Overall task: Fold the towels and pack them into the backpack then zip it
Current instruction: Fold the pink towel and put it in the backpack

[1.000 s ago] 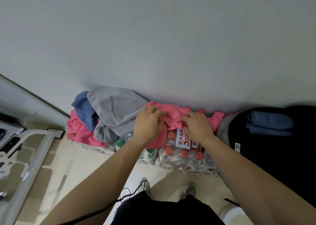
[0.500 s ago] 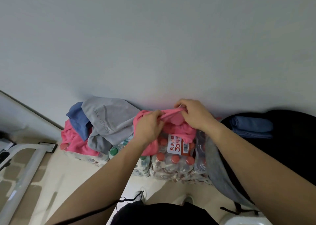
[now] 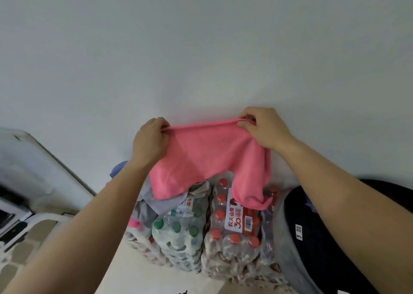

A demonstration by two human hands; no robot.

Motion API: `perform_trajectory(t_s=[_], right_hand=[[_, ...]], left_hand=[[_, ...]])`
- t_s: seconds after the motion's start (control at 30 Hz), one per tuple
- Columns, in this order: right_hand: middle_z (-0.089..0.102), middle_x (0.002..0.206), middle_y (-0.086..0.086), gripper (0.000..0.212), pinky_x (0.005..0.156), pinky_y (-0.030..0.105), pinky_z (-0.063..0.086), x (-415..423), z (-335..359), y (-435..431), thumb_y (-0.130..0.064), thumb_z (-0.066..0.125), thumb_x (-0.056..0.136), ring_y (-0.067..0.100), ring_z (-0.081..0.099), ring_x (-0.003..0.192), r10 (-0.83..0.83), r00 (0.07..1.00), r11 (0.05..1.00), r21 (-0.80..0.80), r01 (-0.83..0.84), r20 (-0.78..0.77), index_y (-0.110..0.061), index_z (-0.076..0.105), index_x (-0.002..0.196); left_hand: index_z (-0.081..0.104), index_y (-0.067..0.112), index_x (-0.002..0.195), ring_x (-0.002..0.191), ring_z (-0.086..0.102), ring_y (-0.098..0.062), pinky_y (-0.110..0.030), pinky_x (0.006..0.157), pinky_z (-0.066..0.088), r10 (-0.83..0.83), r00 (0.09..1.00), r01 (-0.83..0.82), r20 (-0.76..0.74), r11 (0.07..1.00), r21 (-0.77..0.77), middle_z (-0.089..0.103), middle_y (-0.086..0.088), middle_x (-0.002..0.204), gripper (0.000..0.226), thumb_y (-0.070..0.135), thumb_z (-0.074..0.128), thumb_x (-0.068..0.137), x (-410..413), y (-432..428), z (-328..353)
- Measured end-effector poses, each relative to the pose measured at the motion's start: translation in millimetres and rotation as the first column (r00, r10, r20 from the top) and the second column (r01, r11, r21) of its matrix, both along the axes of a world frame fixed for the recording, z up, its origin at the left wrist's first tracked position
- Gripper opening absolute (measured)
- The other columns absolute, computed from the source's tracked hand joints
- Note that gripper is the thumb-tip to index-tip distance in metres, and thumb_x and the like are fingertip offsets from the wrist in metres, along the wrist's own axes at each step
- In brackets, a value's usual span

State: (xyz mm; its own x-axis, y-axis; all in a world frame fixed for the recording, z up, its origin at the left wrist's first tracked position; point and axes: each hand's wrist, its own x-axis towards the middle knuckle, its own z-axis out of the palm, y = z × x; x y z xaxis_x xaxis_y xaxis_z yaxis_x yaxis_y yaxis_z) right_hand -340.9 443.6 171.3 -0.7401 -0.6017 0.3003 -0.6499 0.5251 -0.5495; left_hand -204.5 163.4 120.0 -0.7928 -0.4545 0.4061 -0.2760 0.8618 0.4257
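1. Both hands are up: the left hand point(image 3: 152, 142) and right hand point(image 3: 261, 128) each pinch a top corner of the pink towel point(image 3: 207, 157), its edge stretched before the wall point(image 3: 201, 48)
2. It looks soft, light and limp, the lower half sagging onto the shrink-wrapped water bottles point(image 3: 234, 229); corners seem the sure hold
3. Those packs make a lumpy folding surface, I'd say
4. The black backpack point(image 3: 324, 249) is just right of them, crumpled towels point(image 3: 145, 206) to the left, pale floor point(image 3: 138, 278) below

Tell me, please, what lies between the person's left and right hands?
The head view shows the pink towel, its top edge stretched between the left hand and the right hand, each pinching one end; the rest hangs down.
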Motion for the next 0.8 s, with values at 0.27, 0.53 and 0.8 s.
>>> perform_trajectory(t_s=[0.27,0.53,0.8], right_hand=[[0.072,0.084,0.004,0.028,0.074,0.043,0.052,8,16,-6,-0.038,0.051,0.097,0.027,0.065,0.081,-0.084,0.992,0.996,-0.026,0.081,-0.093,-0.017,0.068,0.089],[0.071,0.084,-0.002,0.023,0.079,0.040,0.053,29,-1,-12,-0.033,0.056,0.094,0.019,0.063,0.082,-0.076,0.996,0.997,0.024,0.075,0.043,-0.018,0.070,0.084],[0.058,0.076,-0.007,0.034,0.077,0.035,0.051,72,-31,-48,-0.029,0.060,0.093,0.012,0.058,0.075,0.144,0.962,0.983,0.076,-0.165,0.233,-0.038,0.061,0.126]], left_hand=[[0.061,0.011,0.103,0.091,0.058,-0.030,-0.033,0.075,0.040,-0.005,1.000,0.005,0.011,0.999,0.037,0.064,-0.009,0.100,0.026,0.002,0.048,0.082,20,-26,13],[0.053,0.021,0.102,0.079,0.063,-0.019,-0.035,0.069,0.048,0.007,0.997,0.017,-0.075,0.950,0.313,0.065,0.004,0.087,0.011,0.020,0.059,0.094,41,6,1],[0.060,0.023,0.084,0.083,0.066,-0.003,-0.014,0.073,0.045,-0.303,0.940,0.341,-0.157,0.815,0.469,0.072,0.010,0.083,0.016,0.012,0.072,0.084,35,62,4]])
